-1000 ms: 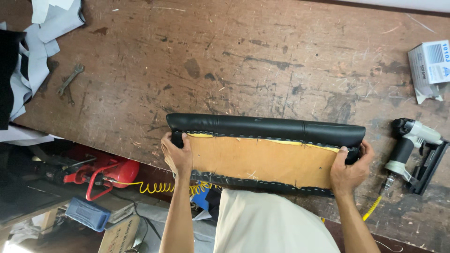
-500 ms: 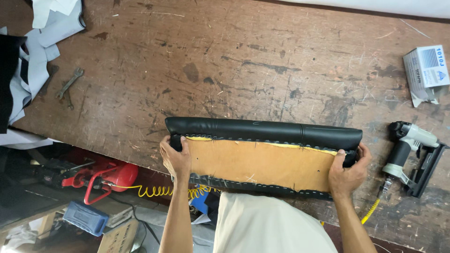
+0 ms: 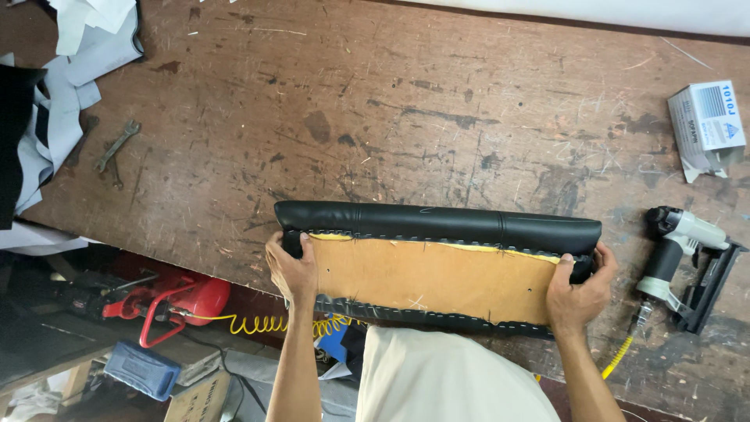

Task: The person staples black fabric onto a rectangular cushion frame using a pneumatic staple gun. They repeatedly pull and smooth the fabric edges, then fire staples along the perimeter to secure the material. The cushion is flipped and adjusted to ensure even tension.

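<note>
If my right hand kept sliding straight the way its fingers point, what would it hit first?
The right hand grips the seat panel's right end, fingers pointing up and away across the workbench. Past the panel's black edge, only bare scratched wood shows; the staple box sits well off to the right.

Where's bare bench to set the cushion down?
Bare: the wide stretch of bench beyond the cushion, between wrench and box. Crowded: nail gun at right, fabric scraps at left.
</note>
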A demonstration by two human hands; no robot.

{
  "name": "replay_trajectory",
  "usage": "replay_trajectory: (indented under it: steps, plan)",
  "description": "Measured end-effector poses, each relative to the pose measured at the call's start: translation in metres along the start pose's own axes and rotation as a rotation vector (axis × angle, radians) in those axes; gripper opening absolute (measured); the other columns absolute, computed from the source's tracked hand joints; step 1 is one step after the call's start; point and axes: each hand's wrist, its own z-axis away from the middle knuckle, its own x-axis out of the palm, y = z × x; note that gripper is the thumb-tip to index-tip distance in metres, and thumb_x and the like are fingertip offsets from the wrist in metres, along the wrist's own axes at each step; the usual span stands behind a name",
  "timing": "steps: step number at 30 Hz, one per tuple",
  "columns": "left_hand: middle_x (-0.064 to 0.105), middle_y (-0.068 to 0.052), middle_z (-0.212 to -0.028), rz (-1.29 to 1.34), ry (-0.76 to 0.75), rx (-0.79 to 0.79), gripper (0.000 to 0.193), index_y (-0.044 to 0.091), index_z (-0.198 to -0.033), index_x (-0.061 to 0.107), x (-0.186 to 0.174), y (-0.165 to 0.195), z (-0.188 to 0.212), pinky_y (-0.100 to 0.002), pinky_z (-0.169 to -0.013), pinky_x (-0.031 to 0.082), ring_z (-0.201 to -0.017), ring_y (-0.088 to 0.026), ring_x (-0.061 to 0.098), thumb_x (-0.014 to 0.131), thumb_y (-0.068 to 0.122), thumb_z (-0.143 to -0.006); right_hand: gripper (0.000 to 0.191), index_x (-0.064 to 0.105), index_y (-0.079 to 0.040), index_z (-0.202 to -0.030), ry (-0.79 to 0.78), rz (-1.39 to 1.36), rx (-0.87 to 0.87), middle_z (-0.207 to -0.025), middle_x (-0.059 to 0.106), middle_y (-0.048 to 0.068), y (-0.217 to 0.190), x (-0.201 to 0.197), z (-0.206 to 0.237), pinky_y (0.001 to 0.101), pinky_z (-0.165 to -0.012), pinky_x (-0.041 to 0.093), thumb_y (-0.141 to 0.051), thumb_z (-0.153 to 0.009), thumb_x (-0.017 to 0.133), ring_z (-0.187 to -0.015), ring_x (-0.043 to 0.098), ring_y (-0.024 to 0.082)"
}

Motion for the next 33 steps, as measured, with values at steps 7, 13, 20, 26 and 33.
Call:
replay_trajectory:
  steps: [7,13,20,26,33]
  plan:
    - [0.064,-0.019,-0.116,-0.012,-0.003,0.014,0.048,0.002,-0.123,0.054,0.0017,-0.0027,0.0,-0.051,-0.088,0.051,-0.11,-0.041,0.062,0.076,0.032,-0.093,0.049,0.049,0.003,-0.146,-0.018,0.015,0.016,-0.134,0.065,0.027,-0.002,-0.0015,-0.0003,0.0426,-0.109,0.052,-0.008,-0.102,0.067,-0.126,0.067,0.038]
    - [0.064,-0.019,-0.116,-0.026,-0.005,0.001,0.048,0.002,-0.122,0.054,0.0017,-0.003,0.0005,-0.051,-0.089,0.051,-0.11,-0.04,0.062,0.076,0.033,-0.093,0.049,0.05,0.003,-0.146,-0.011,0.03,0.002,-0.133,0.066,0.027,-0.0013,-0.0009,-0.0004,0.0433,-0.108,0.052,-0.009,-0.102,0.068,-0.125,0.067,0.038]
    - [0.064,-0.019,-0.116,-0.01,-0.001,0.009,0.047,0.002,-0.123,0.054,0.0006,-0.0008,0.0018,-0.051,-0.089,0.051,-0.11,-0.041,0.062,0.076,0.033,-0.093,0.05,0.051,0.002,-0.146,0.005,0.038,0.015,-0.133,0.066,0.026,-0.0007,-0.0009,-0.0008,0.0435,-0.107,0.052,-0.009,-0.101,0.069,-0.125,0.067,0.038]
    - [0.064,-0.02,-0.117,-0.011,0.008,0.009,0.048,0.002,-0.123,0.054,0.0023,-0.0006,0.0009,-0.052,-0.088,0.051,-0.109,-0.042,0.063,0.076,0.033,-0.093,0.049,0.052,0.002,-0.145,0.014,0.023,0.022,-0.132,0.066,0.025,-0.0014,-0.0002,-0.0016,0.043,-0.108,0.052,-0.009,-0.1,0.07,-0.124,0.067,0.038]
    - [0.063,-0.023,-0.117,-0.048,-0.035,-0.015,0.051,0.003,-0.127,0.053,-0.0005,-0.0018,0.0015,-0.052,-0.086,0.051,-0.108,-0.043,0.062,0.076,0.034,-0.094,0.05,0.052,0.003,-0.143,0.032,0.014,0.044,-0.131,0.066,0.025,0.0068,0.0019,-0.0029,0.0426,-0.106,0.051,-0.009,-0.098,0.07,-0.122,0.067,0.037]
